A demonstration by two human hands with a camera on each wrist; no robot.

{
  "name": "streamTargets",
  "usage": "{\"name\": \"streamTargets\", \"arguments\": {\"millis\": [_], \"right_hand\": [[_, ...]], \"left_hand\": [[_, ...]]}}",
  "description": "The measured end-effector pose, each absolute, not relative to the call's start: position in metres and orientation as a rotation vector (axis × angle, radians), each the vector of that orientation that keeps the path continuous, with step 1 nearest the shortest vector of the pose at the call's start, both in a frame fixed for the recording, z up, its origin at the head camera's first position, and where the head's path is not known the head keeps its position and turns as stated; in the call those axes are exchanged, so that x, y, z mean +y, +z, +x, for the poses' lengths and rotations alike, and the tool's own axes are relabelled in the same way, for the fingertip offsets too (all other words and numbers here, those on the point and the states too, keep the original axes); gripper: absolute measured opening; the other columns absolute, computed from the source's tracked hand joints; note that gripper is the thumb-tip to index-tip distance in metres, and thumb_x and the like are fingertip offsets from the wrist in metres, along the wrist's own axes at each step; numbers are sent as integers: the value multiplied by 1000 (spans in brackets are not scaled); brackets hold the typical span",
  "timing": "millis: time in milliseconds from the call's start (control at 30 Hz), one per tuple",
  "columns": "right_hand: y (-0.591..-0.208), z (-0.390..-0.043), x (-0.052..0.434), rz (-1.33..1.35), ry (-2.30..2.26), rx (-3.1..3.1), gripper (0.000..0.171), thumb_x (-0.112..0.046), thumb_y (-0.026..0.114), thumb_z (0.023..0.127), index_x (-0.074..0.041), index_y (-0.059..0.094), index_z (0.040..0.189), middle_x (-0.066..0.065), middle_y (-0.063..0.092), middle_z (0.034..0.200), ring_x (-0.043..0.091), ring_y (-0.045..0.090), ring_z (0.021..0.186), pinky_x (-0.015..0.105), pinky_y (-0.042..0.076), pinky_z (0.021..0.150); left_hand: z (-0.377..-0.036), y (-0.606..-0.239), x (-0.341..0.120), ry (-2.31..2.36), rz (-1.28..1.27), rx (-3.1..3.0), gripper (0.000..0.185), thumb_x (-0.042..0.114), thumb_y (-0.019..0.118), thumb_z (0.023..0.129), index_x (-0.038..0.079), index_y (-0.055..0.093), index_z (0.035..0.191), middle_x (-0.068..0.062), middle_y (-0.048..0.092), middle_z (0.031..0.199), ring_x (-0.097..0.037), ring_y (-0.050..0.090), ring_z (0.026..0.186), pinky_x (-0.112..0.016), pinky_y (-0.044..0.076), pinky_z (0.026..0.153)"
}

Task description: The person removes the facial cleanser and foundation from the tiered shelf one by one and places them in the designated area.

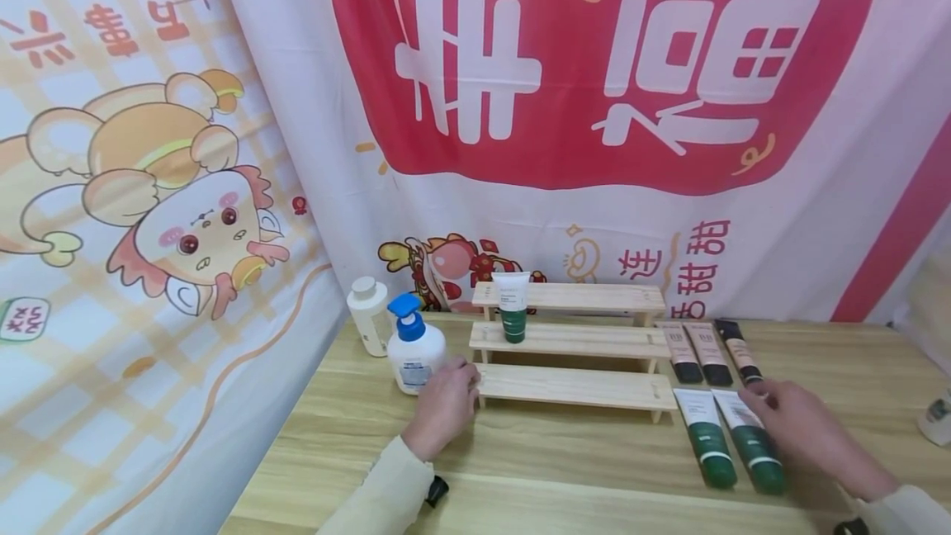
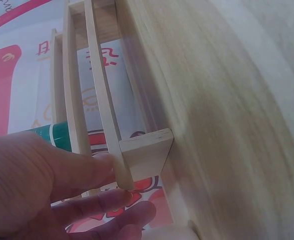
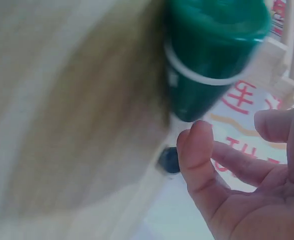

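My left hand [image 1: 446, 407] is at the left end of a three-step wooden rack [image 1: 575, 385]. In the left wrist view its thumb and fingers pinch the end of the lowest slat [image 2: 104, 92]. One white-and-green squeeze tube [image 1: 513, 308] stands on the middle step. Over on the right, my right hand [image 1: 806, 428] is beside two more such tubes, a left one [image 1: 706, 440] and a right one [image 1: 752, 436], lying on the table. The right wrist view has its thumb and fingers spread apart, fingertips just below the green tube end [image 3: 212, 55].
Left of the rack stand a white pump bottle [image 1: 418, 357] with a blue top and a white capped bottle [image 1: 369, 316]. Two pink BB tubes [image 1: 694, 345] and a dark-ended tube [image 1: 737, 349] lie right of it. Another bottle [image 1: 936, 421] is at the far right edge.
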State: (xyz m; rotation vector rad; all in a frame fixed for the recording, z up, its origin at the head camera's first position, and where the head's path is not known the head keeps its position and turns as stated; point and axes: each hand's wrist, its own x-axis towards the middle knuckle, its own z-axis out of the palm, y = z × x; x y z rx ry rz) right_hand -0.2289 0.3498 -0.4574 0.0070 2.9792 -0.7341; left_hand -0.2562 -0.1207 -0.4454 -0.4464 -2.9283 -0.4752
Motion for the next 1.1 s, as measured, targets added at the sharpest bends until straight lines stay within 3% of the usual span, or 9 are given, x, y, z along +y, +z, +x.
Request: {"name": "streamTargets", "arguments": {"millis": [267, 367, 633, 867, 1100], "right_hand": [[-433, -228, 327, -75, -678, 3084, 63, -46, 49, 95, 13, 56, 116, 19, 60, 92, 27, 56, 79, 45, 48, 64], [-420, -226, 312, -152, -685, 3140, 61, -48, 49, 95, 9, 58, 116, 21, 61, 96, 29, 58, 81, 47, 49, 64], [-389, -229, 263, -334, -812, 3186, 55, -52, 48, 94, -4, 59, 119, 8, 58, 97, 20, 55, 79, 35, 48, 61], [-379, -250, 215, -785, -1071, 3240, 35, -24, 64, 91, -6, 58, 120, 5, 59, 106, 18, 60, 88, 31, 52, 68], [-370, -267, 160, -1091, -1221, 3220, 48, -12, 74, 82, -9, 54, 126, 9, 57, 114, 21, 59, 96, 37, 54, 74]], "left_hand": [[-255, -445, -121, -471, -433, -2933, 15, 9, 71, 82, 8, 69, 97, 0, 57, 89, -14, 53, 75, -30, 49, 68], [-256, -445, -121, -473, -428, -2936, 15, 9, 71, 83, 8, 69, 98, 0, 57, 90, -14, 53, 75, -31, 49, 69], [-254, -443, -120, -486, -433, -2936, 15, 8, 71, 83, 8, 69, 97, -1, 57, 90, -15, 54, 75, -31, 49, 68], [-255, -444, -121, -481, -447, -2923, 12, 8, 70, 84, 8, 69, 96, -2, 57, 89, -15, 54, 75, -31, 49, 67], [-256, -445, -122, -486, -440, -2924, 12, 9, 71, 83, 9, 69, 95, -1, 57, 90, -15, 53, 74, -31, 48, 67]]}}
